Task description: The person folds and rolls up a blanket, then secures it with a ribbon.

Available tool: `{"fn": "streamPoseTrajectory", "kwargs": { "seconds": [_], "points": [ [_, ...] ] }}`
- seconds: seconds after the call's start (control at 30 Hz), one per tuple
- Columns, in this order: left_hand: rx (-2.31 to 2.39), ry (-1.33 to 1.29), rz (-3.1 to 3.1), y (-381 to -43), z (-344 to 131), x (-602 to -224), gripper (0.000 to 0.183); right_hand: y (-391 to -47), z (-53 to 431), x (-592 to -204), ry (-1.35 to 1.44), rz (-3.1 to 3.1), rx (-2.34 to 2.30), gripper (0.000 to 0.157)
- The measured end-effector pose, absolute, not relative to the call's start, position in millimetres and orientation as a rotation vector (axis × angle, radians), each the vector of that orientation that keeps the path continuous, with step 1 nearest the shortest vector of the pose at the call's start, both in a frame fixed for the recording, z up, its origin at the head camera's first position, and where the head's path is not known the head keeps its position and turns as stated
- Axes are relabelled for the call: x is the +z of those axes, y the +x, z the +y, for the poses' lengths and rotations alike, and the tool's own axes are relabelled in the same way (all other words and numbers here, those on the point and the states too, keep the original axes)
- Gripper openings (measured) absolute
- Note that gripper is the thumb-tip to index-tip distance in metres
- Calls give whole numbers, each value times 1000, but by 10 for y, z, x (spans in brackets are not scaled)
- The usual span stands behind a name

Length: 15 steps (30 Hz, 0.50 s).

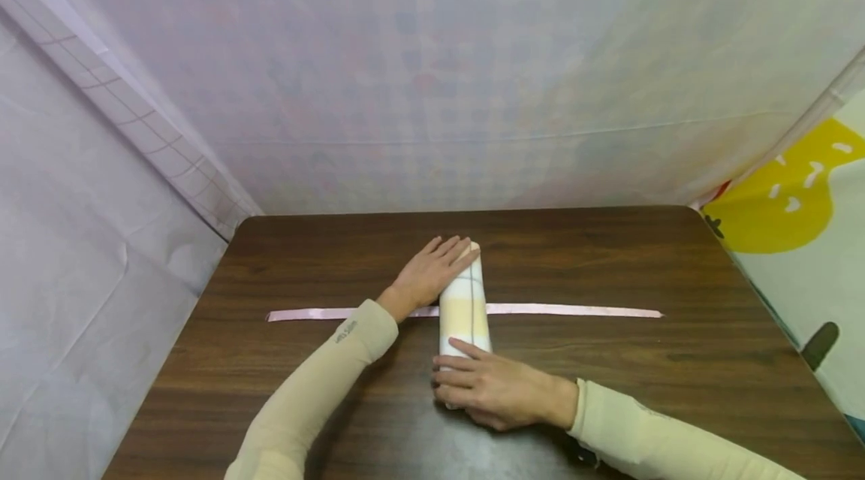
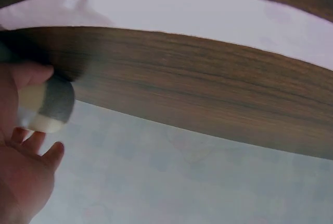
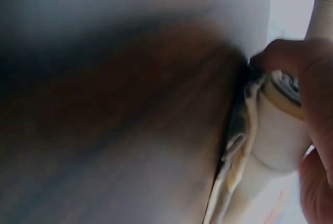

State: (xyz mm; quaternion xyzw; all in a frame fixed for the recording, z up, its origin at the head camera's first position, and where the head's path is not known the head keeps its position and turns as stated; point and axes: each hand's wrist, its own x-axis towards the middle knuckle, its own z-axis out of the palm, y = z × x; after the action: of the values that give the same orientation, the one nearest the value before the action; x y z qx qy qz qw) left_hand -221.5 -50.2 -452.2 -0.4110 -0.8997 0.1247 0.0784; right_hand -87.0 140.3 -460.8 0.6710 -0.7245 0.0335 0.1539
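Note:
A rolled plaid cloth (image 1: 464, 307), white and pale yellow with grey lines, lies lengthwise across a pink ribbon (image 1: 574, 309). My left hand (image 1: 427, 270) holds its far end, long fingers laid over the top. In the left wrist view, the thumb (image 2: 34, 74) is on one side of the roll's end (image 2: 56, 104) and fingertips are on the other. At the near end my right hand (image 1: 500, 387) grips the roll, fingers across its top. The right wrist view shows the coiled layers (image 3: 286, 86) of that end beside the thumb. The ribbon's middle is hidden beneath the cloth.
The dark wooden table (image 1: 608, 262) has rounded far corners. A pale checked curtain (image 1: 432, 89) hangs along its back edge, and a white sheet (image 1: 88, 277) hangs at the left. On the right is a cloth with a yellow print (image 1: 777, 209).

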Motion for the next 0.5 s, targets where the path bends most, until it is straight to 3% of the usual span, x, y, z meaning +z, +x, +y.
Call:
{"fn": "streamPoseTrajectory", "kwargs": {
  "seconds": [0.27,0.5],
  "points": [
    [365,-1188,-2799,-2146,-451,-4523,102,-852,1455,-4661,1959,-2174,178,69],
    [376,-1163,-2833,-2141,-453,-4540,103,-850,1446,-4700,1963,-2184,190,73]
  ]
}}
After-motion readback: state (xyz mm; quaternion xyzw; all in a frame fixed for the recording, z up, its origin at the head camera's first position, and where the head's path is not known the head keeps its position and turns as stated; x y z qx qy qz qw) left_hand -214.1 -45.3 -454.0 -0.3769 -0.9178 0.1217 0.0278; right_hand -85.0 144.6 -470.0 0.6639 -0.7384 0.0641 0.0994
